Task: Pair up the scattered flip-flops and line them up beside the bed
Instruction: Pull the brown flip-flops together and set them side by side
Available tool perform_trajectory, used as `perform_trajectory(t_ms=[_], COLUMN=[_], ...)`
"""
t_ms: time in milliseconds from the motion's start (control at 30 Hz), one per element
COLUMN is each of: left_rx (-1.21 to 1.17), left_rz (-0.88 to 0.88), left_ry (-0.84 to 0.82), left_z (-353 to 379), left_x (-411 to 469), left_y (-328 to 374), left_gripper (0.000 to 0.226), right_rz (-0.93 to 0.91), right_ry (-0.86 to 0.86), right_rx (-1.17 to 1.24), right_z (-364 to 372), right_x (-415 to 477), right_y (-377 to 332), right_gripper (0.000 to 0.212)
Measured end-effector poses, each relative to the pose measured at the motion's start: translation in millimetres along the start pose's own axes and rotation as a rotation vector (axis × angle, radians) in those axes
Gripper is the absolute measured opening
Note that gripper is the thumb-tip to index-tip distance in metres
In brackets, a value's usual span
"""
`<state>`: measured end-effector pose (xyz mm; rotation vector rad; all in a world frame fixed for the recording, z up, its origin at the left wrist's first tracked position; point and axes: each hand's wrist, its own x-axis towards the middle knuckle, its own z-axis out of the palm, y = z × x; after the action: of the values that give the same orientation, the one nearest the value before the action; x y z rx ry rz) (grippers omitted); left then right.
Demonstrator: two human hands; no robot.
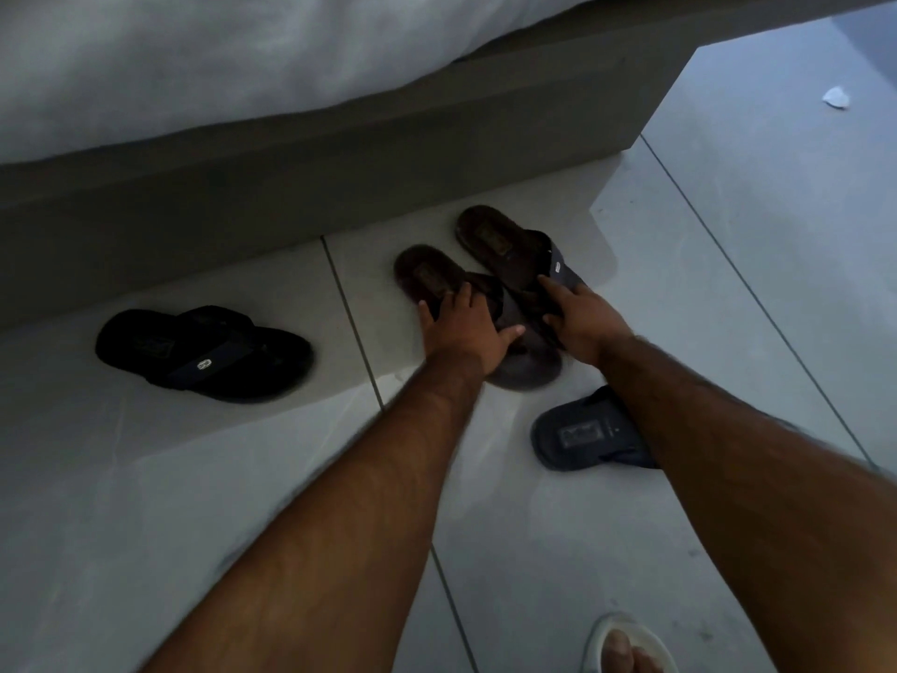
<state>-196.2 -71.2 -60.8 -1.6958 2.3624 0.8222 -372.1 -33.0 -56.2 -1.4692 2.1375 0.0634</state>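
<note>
Two brown flip-flops lie side by side on the floor near the bed base, heels toward the bed. My left hand (468, 327) grips the strap of the left brown flip-flop (427, 279). My right hand (580, 315) holds the strap of the right brown flip-flop (500, 238). A black flip-flop (204, 354) lies alone to the left, close to the bed. A navy flip-flop (582, 434) rests nearer to me, partly hidden under my right forearm.
The grey bed base (340, 187) with white bedding (218, 65) runs across the top. Pale floor tiles (145, 478) spread out below. A crumpled white scrap (836, 97) lies at the far right. My foot in a white sandal (626, 646) shows at the bottom.
</note>
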Motion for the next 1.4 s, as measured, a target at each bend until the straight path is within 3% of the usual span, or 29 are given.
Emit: perform_trajectory(t_ms=[167,433,600,767,1200,1400], left_rx=[0.052,0.089,0.100,0.112,0.147,0.146], left_rz=[0.029,0.057,0.072,0.080,0.155,0.176], left_ry=[-0.139,-0.239,-0.223,-0.230,-0.242,-0.223], left_z=[-15.3,-37.3,-32.3,-32.1,-17.4,-8.9], left_x=[24.5,53.4,57.6,59.4,40.6,27.8], left_y=[2.1,1.7,-1.5,-2.9,-1.8,-1.7], left_gripper=[0.076,0.078,0.079,0.079,0.076,0.075], right_rz=[0.058,0.050,0.039,0.007,0.000,0.030], right_ry=[0.062,0.076,0.073,0.094,0.064,0.050], right_rx=[0.158,0.105,0.091,0.114,0.117,0.103], right_z=[-3.3,-10.8,-21.3,-19.6,-7.2,-2.2], right_x=[4.8,25.5,33.5,29.7,8.0,-3.8], right_y=[-4.8,-13.5,-16.0,-13.9,-8.6,-5.5], right_gripper=[0.077,0.051,0.058,0.087,0.063,0.061])
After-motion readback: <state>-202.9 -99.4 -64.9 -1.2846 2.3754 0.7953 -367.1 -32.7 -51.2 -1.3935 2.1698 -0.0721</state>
